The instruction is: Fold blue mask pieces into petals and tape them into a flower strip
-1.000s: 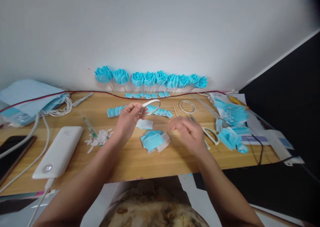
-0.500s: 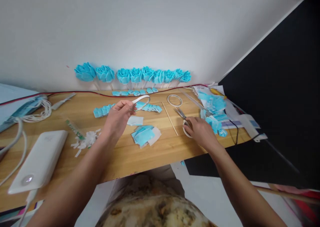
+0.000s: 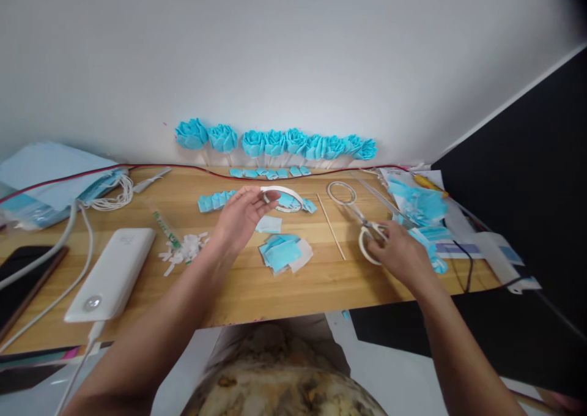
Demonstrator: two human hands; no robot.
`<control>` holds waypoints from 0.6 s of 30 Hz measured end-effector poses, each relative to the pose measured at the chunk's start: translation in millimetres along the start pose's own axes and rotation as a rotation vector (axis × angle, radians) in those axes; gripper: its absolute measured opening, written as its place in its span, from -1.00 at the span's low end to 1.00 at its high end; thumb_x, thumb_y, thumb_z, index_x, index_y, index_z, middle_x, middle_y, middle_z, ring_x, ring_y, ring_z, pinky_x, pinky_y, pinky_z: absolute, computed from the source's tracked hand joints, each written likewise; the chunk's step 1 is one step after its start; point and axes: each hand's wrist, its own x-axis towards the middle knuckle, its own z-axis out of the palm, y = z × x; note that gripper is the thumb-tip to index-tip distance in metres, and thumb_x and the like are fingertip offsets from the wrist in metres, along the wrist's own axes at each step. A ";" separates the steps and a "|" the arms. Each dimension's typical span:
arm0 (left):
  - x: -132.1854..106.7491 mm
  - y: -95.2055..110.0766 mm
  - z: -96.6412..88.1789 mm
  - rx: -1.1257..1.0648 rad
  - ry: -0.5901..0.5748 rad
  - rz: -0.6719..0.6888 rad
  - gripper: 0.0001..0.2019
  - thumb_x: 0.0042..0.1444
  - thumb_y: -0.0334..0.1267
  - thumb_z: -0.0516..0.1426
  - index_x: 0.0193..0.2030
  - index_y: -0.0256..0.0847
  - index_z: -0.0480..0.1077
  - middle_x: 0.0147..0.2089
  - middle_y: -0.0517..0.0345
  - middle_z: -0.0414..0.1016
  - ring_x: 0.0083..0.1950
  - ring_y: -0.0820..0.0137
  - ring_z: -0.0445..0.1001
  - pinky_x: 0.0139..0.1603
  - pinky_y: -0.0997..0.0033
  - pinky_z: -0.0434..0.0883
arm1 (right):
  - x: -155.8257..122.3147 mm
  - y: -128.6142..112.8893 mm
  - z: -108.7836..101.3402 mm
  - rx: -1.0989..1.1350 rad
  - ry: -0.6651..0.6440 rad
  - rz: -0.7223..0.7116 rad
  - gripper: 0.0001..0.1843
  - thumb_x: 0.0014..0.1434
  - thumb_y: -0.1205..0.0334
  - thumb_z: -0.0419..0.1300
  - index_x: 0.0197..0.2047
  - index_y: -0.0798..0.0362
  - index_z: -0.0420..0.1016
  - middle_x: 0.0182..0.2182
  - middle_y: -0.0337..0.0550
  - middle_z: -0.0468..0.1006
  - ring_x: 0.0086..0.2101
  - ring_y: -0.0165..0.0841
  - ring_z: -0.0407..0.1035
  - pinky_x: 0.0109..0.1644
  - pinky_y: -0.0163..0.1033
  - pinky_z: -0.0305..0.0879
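Observation:
My left hand (image 3: 243, 217) is closed on a narrow white roll of tape (image 3: 292, 192), held by its left edge above the table. The roll is a thin ring, tilted, and blue pieces show through it. My right hand (image 3: 406, 254) grips scissors (image 3: 365, 223) with white handles, its fingers at the loops. The scissor blades point up and left, near a second tape roll (image 3: 342, 193) lying flat. Between the hands lie a thin wooden stick (image 3: 331, 226) and a stack of blue and white cut pieces (image 3: 282, 254). Behind the left hand runs a row of overlapping blue pieces (image 3: 214, 201).
Several blue flowers (image 3: 275, 142) on sticks lean against the wall. Blue scraps (image 3: 419, 202) and a ruler (image 3: 376, 193) lie at the right. On the left are a white power bank (image 3: 112, 275), a phone (image 3: 27, 281), white paper strips (image 3: 186, 249) and cables.
The camera has turned a little left, so the table appears shifted right. In my left hand the tape roll is tilted flatter. My right hand has moved slightly right at the scissors' handles.

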 end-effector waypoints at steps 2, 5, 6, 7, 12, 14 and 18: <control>1.2 -1.5 -0.8 -0.016 0.045 -0.007 -0.88 0.10 -0.36 0.23 -0.41 -0.27 0.37 -0.26 -0.02 0.60 -0.05 0.26 0.62 0.10 0.20 0.50 | 1.2 -4.2 -11.4 0.355 0.023 0.045 -0.40 0.09 -0.07 0.28 0.15 0.01 0.39 -0.20 0.01 0.60 -0.24 -0.09 0.53 -0.19 -0.04 0.44; 2.6 -3.4 -2.3 -0.057 0.112 -0.032 -0.89 0.09 -0.38 0.25 -0.40 -0.28 0.39 -0.23 -0.03 0.61 -0.04 0.26 0.61 0.12 0.20 0.50 | -3.3 -22.2 -25.1 0.977 -0.068 -0.041 -0.29 0.06 -0.23 0.31 0.20 -0.12 0.34 -0.14 -0.05 0.56 -0.19 -0.13 0.53 -0.11 0.02 0.50; 2.8 -3.7 -2.6 -0.073 0.115 -0.037 -0.89 0.08 -0.39 0.26 -0.40 -0.28 0.40 -0.22 -0.03 0.61 -0.03 0.25 0.61 0.14 0.19 0.49 | -6.1 -32.0 -26.9 1.124 -0.144 -0.082 -0.29 0.04 -0.27 0.31 0.18 -0.13 0.36 -0.12 -0.04 0.56 -0.18 -0.13 0.53 -0.09 0.02 0.51; 2.9 -4.0 -2.8 -0.088 0.109 -0.039 -0.89 0.07 -0.39 0.26 -0.40 -0.28 0.40 -0.22 -0.02 0.60 -0.02 0.25 0.60 0.15 0.18 0.48 | -9.2 -43.6 -26.9 1.233 -0.254 -0.121 -0.29 0.04 -0.31 0.30 0.16 -0.13 0.38 -0.11 -0.02 0.55 -0.18 -0.12 0.53 -0.09 0.03 0.51; 2.3 -5.2 -1.1 -0.157 0.098 -0.037 -0.86 0.05 -0.44 0.28 -0.46 -0.28 0.41 -0.34 0.11 0.55 -0.09 0.31 0.60 0.18 0.18 0.45 | -20.1 -110.9 -10.3 1.584 -0.797 -0.209 -0.28 0.16 -0.37 0.15 0.19 -0.06 0.38 -0.15 0.01 0.55 -0.17 -0.14 0.53 -0.12 -0.05 0.49; 2.3 -5.7 0.0 -0.183 0.132 -0.044 -0.85 0.04 -0.47 0.28 -0.48 -0.29 0.42 -0.37 0.14 0.54 -0.19 0.37 0.58 0.13 0.23 0.46 | -21.7 -132.3 -3.5 1.659 -0.928 -0.203 -0.37 0.25 -0.29 0.11 0.19 -0.03 0.39 -0.17 -0.02 0.55 -0.23 -0.23 0.54 -0.11 -0.09 0.47; 2.7 -5.5 0.6 -0.228 0.162 -0.045 -0.84 0.08 -0.50 0.25 -0.50 -0.32 0.43 -0.40 0.12 0.53 -0.27 0.40 0.56 0.03 0.31 0.47 | -21.5 -152.3 -3.2 1.694 -1.006 -0.172 -0.38 0.28 -0.29 0.06 0.16 0.02 0.41 -0.21 -0.04 0.56 -0.30 -0.30 0.52 -0.18 -0.14 0.48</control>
